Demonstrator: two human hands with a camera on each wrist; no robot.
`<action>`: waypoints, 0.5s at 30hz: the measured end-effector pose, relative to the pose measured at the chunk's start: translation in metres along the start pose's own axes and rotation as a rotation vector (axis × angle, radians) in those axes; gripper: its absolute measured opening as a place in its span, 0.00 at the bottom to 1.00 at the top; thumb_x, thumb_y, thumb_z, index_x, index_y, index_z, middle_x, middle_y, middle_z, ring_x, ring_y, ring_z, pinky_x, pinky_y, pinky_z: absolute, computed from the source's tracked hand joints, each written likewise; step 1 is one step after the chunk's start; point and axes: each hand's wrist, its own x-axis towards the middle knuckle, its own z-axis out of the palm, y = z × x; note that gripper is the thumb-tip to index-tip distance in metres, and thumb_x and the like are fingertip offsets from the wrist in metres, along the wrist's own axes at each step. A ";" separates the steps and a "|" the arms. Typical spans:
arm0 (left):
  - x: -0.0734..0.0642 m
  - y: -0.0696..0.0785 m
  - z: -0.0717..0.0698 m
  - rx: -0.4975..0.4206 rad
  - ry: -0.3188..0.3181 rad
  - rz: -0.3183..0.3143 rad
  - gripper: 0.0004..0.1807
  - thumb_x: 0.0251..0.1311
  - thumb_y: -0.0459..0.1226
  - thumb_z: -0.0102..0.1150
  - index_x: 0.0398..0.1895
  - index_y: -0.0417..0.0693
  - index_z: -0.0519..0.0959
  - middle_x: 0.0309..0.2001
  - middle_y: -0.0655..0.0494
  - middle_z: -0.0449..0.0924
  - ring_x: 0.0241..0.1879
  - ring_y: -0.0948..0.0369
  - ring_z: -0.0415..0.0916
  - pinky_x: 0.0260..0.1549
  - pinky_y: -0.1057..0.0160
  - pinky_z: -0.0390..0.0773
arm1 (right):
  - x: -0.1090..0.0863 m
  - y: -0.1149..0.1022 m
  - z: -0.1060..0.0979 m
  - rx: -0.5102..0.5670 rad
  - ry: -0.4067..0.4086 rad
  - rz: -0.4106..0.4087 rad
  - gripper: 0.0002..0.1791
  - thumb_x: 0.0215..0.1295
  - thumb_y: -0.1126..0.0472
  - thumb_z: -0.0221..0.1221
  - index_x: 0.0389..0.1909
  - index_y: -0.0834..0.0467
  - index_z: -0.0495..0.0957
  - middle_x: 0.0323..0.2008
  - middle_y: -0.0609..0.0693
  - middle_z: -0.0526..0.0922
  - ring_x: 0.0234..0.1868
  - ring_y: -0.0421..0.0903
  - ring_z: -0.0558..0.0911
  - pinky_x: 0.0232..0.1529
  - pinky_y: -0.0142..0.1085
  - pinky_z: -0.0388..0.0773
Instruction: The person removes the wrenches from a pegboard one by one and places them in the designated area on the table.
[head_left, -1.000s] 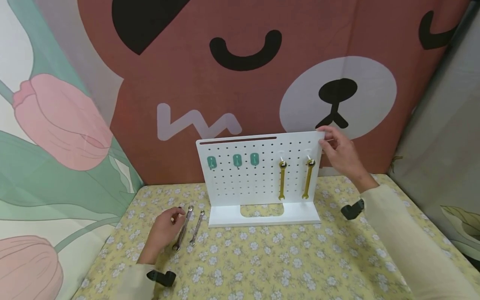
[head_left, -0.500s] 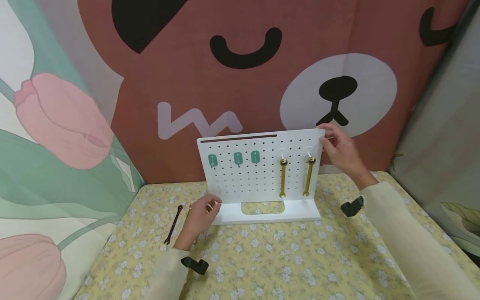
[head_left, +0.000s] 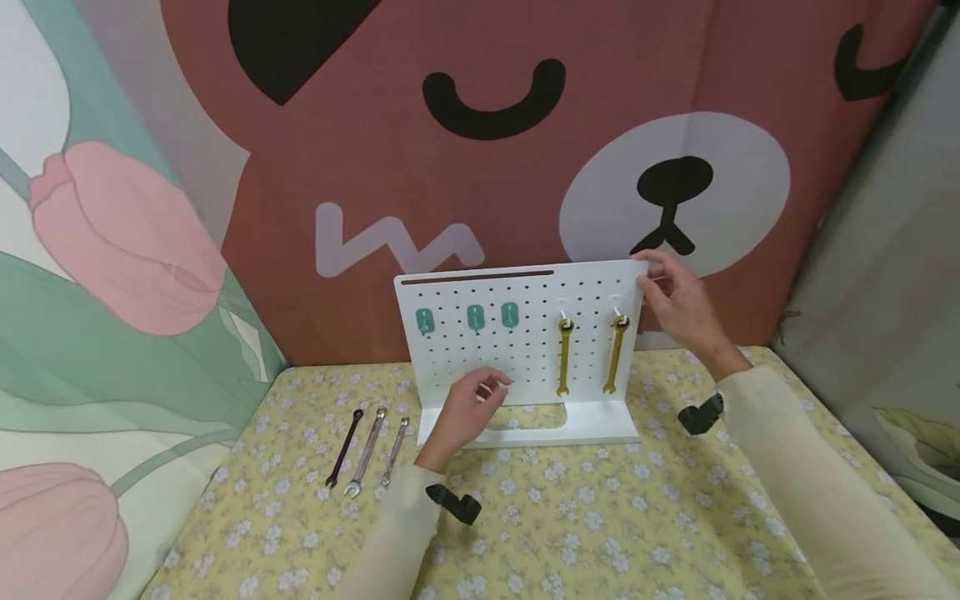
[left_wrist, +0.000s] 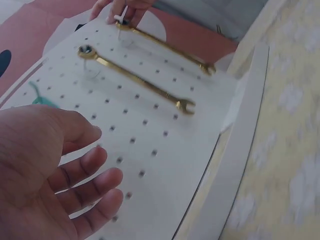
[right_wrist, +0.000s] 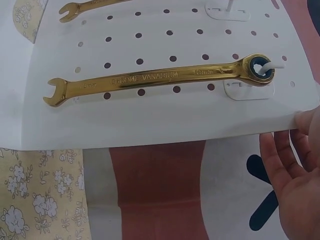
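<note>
Grip of the right hand (head_left: 678, 308) pinched a corner of the board (head_left: 453, 362); the left hand (head_left: 467, 408), loosely bent, held nothing. Two gold wrenches (head_left: 565, 362) (head_left: 616, 358) hung there — seemingly done — but three green hooks (head_left: 425, 321) (head_left: 476, 317) (head_left: 510, 314) were bare and three more wrenches (head_left: 345, 448) (head_left: 366, 454) (head_left: 395, 450) lay on the surface (head_left: 600, 517), apparently remaining.

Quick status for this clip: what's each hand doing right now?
Left hand: open, fingers loosely bent, holding nothing, in front of the white pegboard.
Right hand: closed on the pegboard's upper right corner, pinching it.
</note>
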 end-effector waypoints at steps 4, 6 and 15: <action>0.012 0.008 0.019 -0.054 0.015 -0.006 0.09 0.75 0.35 0.58 0.51 0.41 0.82 0.39 0.57 0.78 0.39 0.59 0.78 0.41 0.59 0.80 | -0.001 0.002 -0.001 0.014 0.006 0.005 0.20 0.81 0.61 0.52 0.70 0.55 0.71 0.47 0.60 0.79 0.42 0.53 0.81 0.40 0.21 0.75; 0.017 0.012 0.029 -0.079 0.033 -0.012 0.09 0.74 0.34 0.58 0.52 0.41 0.82 0.38 0.57 0.78 0.40 0.60 0.78 0.43 0.60 0.80 | -0.002 0.002 -0.002 0.016 0.012 0.001 0.20 0.81 0.62 0.52 0.70 0.55 0.71 0.47 0.60 0.79 0.41 0.53 0.81 0.39 0.21 0.75; 0.034 0.020 0.057 -0.101 0.144 -0.042 0.08 0.72 0.34 0.62 0.50 0.45 0.82 0.37 0.60 0.79 0.41 0.63 0.78 0.41 0.64 0.80 | 0.000 0.002 -0.002 0.016 -0.002 -0.005 0.21 0.81 0.60 0.52 0.70 0.55 0.71 0.47 0.60 0.79 0.42 0.58 0.81 0.40 0.23 0.77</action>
